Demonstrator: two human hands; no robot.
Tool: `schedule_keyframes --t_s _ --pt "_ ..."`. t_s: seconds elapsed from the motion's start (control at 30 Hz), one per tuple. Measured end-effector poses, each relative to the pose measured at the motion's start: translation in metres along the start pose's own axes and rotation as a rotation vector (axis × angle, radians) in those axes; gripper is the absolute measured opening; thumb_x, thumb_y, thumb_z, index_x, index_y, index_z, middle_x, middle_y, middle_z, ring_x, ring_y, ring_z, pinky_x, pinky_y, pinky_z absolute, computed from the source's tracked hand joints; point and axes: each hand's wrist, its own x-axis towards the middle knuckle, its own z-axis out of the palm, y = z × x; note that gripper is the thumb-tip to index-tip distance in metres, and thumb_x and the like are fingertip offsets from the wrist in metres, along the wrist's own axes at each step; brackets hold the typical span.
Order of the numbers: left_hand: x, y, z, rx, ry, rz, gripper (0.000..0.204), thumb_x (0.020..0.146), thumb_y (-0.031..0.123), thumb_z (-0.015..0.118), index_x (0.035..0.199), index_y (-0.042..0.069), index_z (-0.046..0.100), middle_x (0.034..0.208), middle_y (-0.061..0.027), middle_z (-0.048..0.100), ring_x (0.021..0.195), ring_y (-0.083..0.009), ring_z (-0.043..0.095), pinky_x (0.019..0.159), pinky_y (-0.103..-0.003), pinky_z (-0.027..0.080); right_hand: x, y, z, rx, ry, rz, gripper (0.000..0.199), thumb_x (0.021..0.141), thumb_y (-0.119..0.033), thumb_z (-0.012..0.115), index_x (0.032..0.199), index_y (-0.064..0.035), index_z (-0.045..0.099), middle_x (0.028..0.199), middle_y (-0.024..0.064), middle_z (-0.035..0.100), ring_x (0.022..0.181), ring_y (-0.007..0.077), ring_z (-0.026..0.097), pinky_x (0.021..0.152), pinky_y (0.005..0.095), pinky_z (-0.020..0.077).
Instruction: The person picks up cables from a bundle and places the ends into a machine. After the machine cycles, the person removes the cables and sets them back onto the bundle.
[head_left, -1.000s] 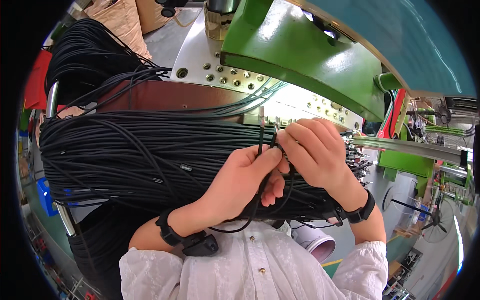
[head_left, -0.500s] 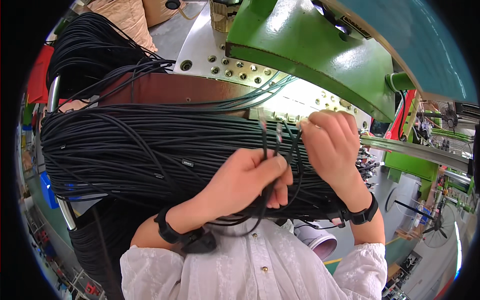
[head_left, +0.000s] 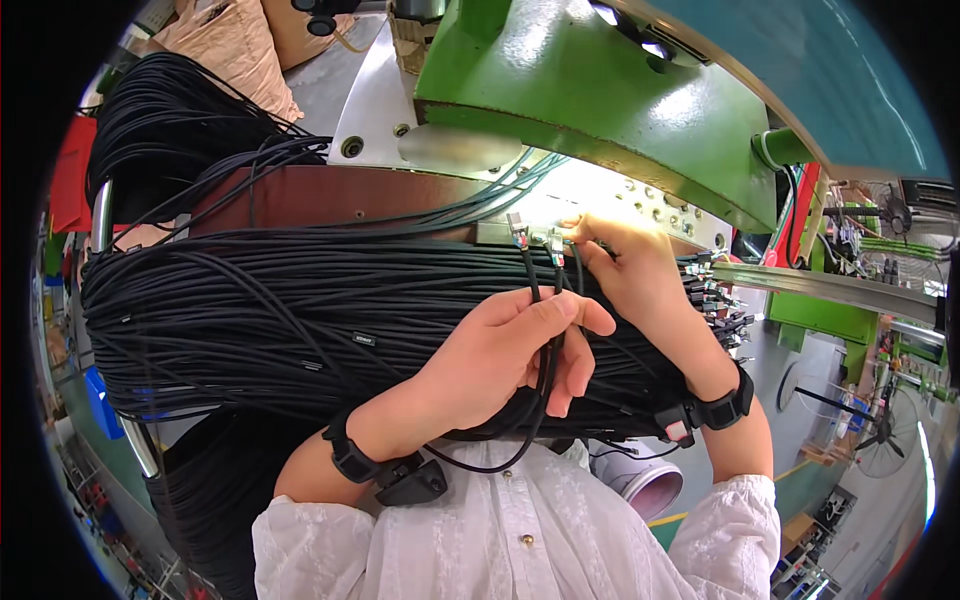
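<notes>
My left hand (head_left: 500,355) pinches a few black cables (head_left: 546,372) between thumb and fingers. Two of them stand up past the thumb, ending in small metal connectors (head_left: 557,247) with coloured wires at the base. Just right of these, my right hand (head_left: 640,268) has thumb and index finger together at the end of another black cable (head_left: 579,270). Its fingertips are at the small metal fixture (head_left: 492,233) on the machine's bright edge; glare and fingers hide the cable's tip. A thick bundle of black cables (head_left: 290,310) lies beneath both hands.
A green machine head (head_left: 590,100) overhangs the plate with holes (head_left: 370,140). Greenish cables (head_left: 490,198) run over the brown-red bar (head_left: 340,195). At left a metal rail (head_left: 102,225) bears the cable bundle. A white bucket (head_left: 645,480) stands below right, and a fan (head_left: 880,430) farther right.
My right hand has moved left and up, bringing the cable end to the fixture. My left hand has shifted slightly, and its two connectors now stand beside the right fingertips. The view has shifted slightly.
</notes>
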Motion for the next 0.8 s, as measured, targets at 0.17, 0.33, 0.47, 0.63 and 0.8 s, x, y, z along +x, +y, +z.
schedule_keyframes --t_s 0.17,0.33,0.47,0.63,0.8 --pt "0.006 0.005 0.008 -0.061 -0.036 -0.059 0.039 0.104 0.031 0.04 0.105 -0.003 0.059 0.07 -0.0113 0.063 0.051 -0.0173 0.058 0.051 -0.026 0.049 -0.011 -0.014 -0.01 -0.17 0.306 -0.329 0.012 0.082 -0.016 0.065 0.091 -0.0068 0.065 0.088 0.011 0.067 0.078 0.029 0.065 0.066 0.0373 0.0518" --pt "-0.002 0.02 0.022 0.232 -0.089 -0.354 0.048 0.103 0.035 0.04 0.098 -0.006 0.064 0.069 -0.0127 0.067 0.053 -0.0159 0.06 0.053 -0.025 0.049 -0.019 -0.001 -0.021 -0.068 0.335 -0.28 0.006 0.078 -0.004 0.068 0.084 -0.0039 0.066 0.086 0.0101 0.071 0.072 0.0255 0.067 0.067 0.0346 0.054" --pt "0.001 0.027 0.023 0.567 -0.044 -0.242 0.054 0.103 0.034 0.032 0.109 -0.008 0.065 0.076 -0.012 0.071 0.063 -0.0127 0.063 0.062 -0.024 0.049 -0.019 0.02 -0.016 0.005 0.071 0.044 0.012 0.083 -0.005 0.072 0.09 0.0012 0.066 0.096 0.0117 0.073 0.082 0.0235 0.069 0.075 0.0305 0.0524" --pt "0.017 0.028 0.019 0.482 -0.089 -0.357 0.05 0.102 0.03 0.034 0.109 -0.007 0.066 0.071 -0.0145 0.07 0.055 -0.0142 0.061 0.054 -0.024 0.049 -0.02 0.036 -0.011 0.036 0.134 -0.127 0.011 0.081 -0.003 0.066 0.092 -0.002 0.069 0.085 0.0105 0.071 0.077 0.0285 0.067 0.072 0.0367 0.0523" --pt "0.021 0.028 0.018 0.453 -0.076 -0.391 0.05 0.102 0.031 0.035 0.105 -0.008 0.066 0.07 -0.0171 0.069 0.052 -0.016 0.061 0.052 -0.025 0.051 -0.012 0.036 -0.01 0.083 0.148 -0.183 0.012 0.079 -0.004 0.067 0.091 -0.0042 0.067 0.087 0.0092 0.068 0.084 0.0298 0.063 0.076 0.0371 0.0509"
